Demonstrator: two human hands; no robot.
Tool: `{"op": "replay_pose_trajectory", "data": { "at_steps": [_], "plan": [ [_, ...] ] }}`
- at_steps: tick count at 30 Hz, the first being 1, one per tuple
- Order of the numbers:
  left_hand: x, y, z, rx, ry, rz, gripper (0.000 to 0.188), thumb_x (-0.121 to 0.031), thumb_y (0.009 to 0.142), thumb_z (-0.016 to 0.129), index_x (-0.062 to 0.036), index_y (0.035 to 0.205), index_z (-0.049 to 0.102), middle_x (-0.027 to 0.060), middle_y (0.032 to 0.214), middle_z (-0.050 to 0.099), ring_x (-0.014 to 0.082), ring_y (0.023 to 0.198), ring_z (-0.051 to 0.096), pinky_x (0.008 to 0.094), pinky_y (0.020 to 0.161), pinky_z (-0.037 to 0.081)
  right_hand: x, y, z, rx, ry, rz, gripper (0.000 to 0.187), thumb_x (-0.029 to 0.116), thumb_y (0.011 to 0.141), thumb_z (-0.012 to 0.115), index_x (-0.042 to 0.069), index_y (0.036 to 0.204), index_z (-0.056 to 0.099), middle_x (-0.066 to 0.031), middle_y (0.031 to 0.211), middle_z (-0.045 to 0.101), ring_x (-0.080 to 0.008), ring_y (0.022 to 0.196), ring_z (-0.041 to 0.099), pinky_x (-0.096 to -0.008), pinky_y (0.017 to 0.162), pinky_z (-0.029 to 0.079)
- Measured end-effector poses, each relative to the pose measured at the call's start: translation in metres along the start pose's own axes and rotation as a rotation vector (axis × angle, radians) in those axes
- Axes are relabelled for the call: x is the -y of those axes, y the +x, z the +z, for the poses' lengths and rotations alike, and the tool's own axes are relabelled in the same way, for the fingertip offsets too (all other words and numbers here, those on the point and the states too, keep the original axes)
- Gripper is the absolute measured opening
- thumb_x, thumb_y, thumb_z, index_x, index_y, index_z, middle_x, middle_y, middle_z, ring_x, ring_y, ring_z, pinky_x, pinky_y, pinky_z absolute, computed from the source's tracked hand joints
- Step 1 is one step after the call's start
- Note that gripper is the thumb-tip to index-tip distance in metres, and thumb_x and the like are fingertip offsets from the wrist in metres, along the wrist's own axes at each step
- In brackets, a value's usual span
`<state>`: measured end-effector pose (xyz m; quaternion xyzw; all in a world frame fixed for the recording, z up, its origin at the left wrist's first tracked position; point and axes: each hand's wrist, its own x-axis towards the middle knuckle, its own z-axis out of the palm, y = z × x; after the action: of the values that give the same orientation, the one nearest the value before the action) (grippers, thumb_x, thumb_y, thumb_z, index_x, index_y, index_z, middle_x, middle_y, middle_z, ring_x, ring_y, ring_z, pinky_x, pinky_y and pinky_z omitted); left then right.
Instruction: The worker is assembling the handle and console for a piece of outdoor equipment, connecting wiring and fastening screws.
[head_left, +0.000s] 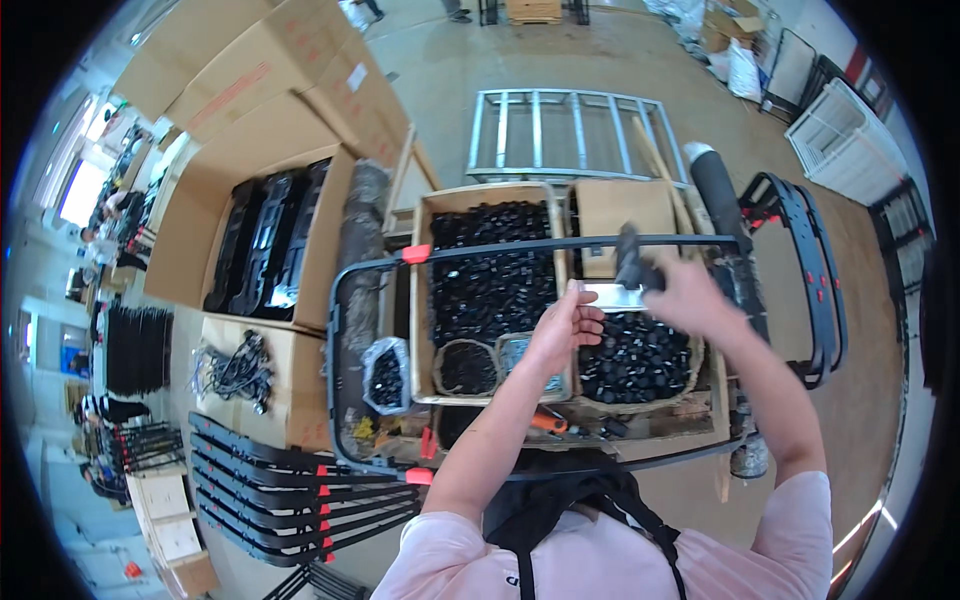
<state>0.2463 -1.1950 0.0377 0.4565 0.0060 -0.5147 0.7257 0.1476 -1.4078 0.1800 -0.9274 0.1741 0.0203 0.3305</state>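
Observation:
In front of me a black tubular frame [560,244] with red corner pieces [416,254] lies across the wooden work stand. My left hand [566,328] is closed, its thumb and fingers at the left end of a flat silvery metal piece [612,296]. My right hand [690,292] is closed around a dark, hammer-shaped tool [629,258], slightly smeared by motion, just above the metal piece and the frame's far bar. Below both hands, a bin of small black plastic parts [630,362] sits inside the frame.
Left of that, a wooden bin [422,300] holds many black parts. An orange-handled tool [548,423] lies near me. Stacked black frames [290,490] stand at lower left, an open carton [180,240] behind them. A metal rack [535,130] lies beyond; more frames [815,270] stand right.

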Motion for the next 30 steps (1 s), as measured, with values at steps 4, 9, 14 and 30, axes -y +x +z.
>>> {"op": "replay_pose_trajectory", "data": {
  "at_steps": [4, 9, 14, 30],
  "plan": [
    [-0.028, -0.047, -0.066, -0.209, -0.004, 0.017, 0.078, -0.074, 0.099, 0.056, -0.0024, 0.128, 0.065, 0.0104, 0.115, 0.071, 0.0198, 0.107, 0.066, 0.0364, 0.086, 0.055, 0.076, -0.013, 0.132, 0.126, -0.329, -0.354, 0.062, 0.023, 0.075, 0.084, 0.002, 0.126, 0.056, -0.0214, 0.097, 0.07, -0.0415, 0.085, 0.074, -0.0504, 0.072, 0.062],
    [-0.034, -0.083, -0.198, -0.739, 0.581, 0.177, 0.069, -0.064, 0.094, 0.072, 0.0039, 0.11, 0.073, 0.0119, 0.098, 0.074, 0.0197, 0.092, 0.068, 0.0384, 0.085, 0.054, 0.14, 0.026, 0.263, 0.122, -0.259, -0.528, 0.073, 0.025, 0.074, 0.089, -0.002, 0.129, 0.048, -0.0224, 0.097, 0.07, -0.0403, 0.085, 0.075, -0.0484, 0.072, 0.062],
    [-0.072, -0.093, -0.251, -0.922, 0.969, 0.194, 0.073, -0.068, 0.094, 0.064, 0.0034, 0.105, 0.073, 0.0288, 0.107, 0.074, 0.0447, 0.104, 0.072, 0.0517, 0.092, 0.054, 0.169, 0.063, 0.331, 0.121, -0.195, -0.472, 0.078, 0.025, 0.076, 0.087, -0.002, 0.136, 0.044, -0.0252, 0.101, 0.071, -0.0442, 0.087, 0.074, -0.0511, 0.075, 0.062],
    [-0.071, -0.077, -0.289, -0.911, 1.117, 0.392, 0.066, -0.061, 0.098, 0.063, 0.0041, 0.09, 0.068, 0.0305, 0.099, 0.072, 0.0485, 0.099, 0.07, 0.0555, 0.09, 0.053, 0.18, 0.081, 0.364, 0.113, -0.251, -0.381, 0.073, 0.023, 0.074, 0.088, -0.005, 0.128, 0.047, -0.0255, 0.099, 0.071, -0.0429, 0.085, 0.075, -0.0493, 0.074, 0.063]
  ]
}}
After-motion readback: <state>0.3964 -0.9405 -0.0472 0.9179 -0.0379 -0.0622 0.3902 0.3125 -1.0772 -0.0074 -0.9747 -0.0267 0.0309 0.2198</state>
